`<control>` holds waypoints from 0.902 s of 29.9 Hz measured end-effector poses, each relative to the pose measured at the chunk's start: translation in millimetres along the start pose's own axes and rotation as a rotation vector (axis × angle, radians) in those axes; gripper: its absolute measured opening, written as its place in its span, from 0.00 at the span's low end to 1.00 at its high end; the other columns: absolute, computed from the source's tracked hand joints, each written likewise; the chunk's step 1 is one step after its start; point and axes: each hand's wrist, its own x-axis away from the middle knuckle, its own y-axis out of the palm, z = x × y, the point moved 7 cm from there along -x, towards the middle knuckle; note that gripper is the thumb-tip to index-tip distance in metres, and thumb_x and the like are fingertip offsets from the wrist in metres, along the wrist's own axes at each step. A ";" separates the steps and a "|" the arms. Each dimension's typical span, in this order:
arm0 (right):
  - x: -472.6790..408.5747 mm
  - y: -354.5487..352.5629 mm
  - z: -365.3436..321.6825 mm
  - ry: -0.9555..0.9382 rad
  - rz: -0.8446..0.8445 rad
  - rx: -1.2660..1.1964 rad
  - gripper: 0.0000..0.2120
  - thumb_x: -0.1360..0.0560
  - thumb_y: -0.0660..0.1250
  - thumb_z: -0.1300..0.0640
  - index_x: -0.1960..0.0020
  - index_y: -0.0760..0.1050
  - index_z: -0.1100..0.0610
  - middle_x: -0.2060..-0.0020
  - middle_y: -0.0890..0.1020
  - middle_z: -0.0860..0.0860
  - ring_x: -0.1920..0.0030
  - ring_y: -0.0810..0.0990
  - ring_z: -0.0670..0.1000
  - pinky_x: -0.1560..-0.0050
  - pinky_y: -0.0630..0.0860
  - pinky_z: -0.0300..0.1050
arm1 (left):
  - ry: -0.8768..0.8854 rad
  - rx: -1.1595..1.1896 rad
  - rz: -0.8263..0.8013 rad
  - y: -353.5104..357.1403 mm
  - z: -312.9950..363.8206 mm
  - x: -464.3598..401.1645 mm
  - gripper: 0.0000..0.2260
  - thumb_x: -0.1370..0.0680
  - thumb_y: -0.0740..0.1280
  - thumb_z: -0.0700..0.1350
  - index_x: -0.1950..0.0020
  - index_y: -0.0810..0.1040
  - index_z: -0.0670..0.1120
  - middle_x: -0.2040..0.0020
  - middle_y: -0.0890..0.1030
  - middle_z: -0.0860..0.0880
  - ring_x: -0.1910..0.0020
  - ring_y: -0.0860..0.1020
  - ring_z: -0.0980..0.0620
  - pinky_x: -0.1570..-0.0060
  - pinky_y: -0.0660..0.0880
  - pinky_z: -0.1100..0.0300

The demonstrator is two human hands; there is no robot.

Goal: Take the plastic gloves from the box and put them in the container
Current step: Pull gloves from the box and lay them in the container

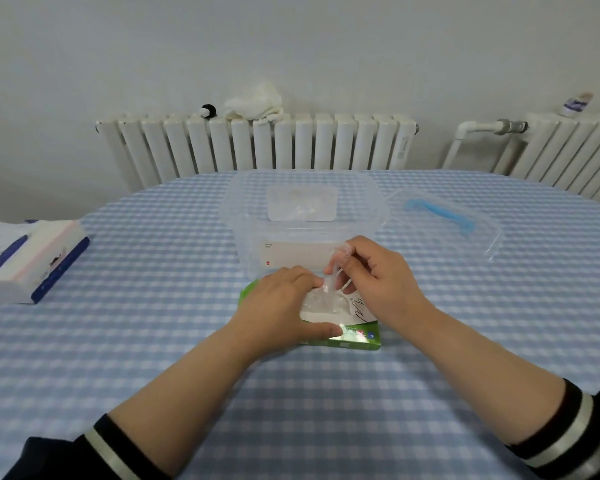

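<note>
- Two hands are working at the green box (347,336), which is lying flat on the checked worktop (153,341) just below the frame's centre.
- The left hand (281,306) is pressing down on the box, fingers spread flat over its left part and thumb lying along its near edge; it is gripping nothing.
- The right hand (374,275) is pinching a thin clear plastic glove (333,275) between thumb and fingertips, drawing it up out of the box's opening.
- More gloves (326,301) are showing as a whitish crumple in the opening, touching the one being lifted.
- The clear container (243,216) is standing open just above the box in the frame, with a pale pile (302,202) already lying inside; exactly what it is cannot be told.
- Its lid (482,233), with a blue handle, is resting to the right, apart from the container.
- Risk: the film looks clingy, so neighbouring gloves may be coming up together and spilling onto the worktop.
- Risk: if the left hand is easing off, the light box is likely to be lifting with the pull.
- Risk: a thin glove may be slipping from a light pinch, or catching on the container's near rim on the way over.
</note>
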 end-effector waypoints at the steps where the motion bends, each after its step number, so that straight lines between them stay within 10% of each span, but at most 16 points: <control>1: 1.6 -0.2 -0.4 -0.009 0.012 -0.014 0.09 0.19 0.60 0.58 0.55 0.76 0.59 0.61 0.83 0.51 0.65 0.82 0.45 0.63 0.78 0.38 | -0.007 0.005 -0.006 0.5 -0.6 -0.1 0.30 0.33 0.68 0.71 0.37 0.72 0.58 0.41 0.73 0.61 0.43 0.71 0.59 0.48 0.66 0.63; 5: 2.2 -1.9 4.8 0.014 0.035 -0.029 0.08 0.18 0.57 0.57 0.54 0.71 0.57 0.60 0.82 0.50 0.65 0.82 0.47 0.63 0.79 0.42 | -0.033 0.028 0.001 2.7 -3.0 0.7 0.29 0.33 0.67 0.71 0.37 0.72 0.58 0.42 0.73 0.62 0.43 0.70 0.59 0.49 0.63 0.64; 11: 0.1 7.4 18.3 0.316 -0.266 0.450 0.27 0.36 0.65 0.27 0.52 0.65 0.48 0.59 0.76 0.45 0.63 0.76 0.45 0.62 0.74 0.43 | -0.065 0.106 -0.029 3.6 -6.5 3.6 0.30 0.31 0.66 0.70 0.34 0.71 0.58 0.43 0.74 0.62 0.40 0.71 0.57 0.44 0.67 0.62; 27: 13.8 -0.3 32.2 0.280 0.156 0.034 0.17 0.25 0.70 0.54 0.69 0.74 0.59 0.75 0.78 0.49 0.71 0.76 0.54 0.64 0.75 0.50 | -0.042 0.108 -0.052 7.9 -11.9 4.8 0.31 0.33 0.69 0.69 0.34 0.71 0.57 0.42 0.74 0.62 0.44 0.72 0.59 0.43 0.70 0.59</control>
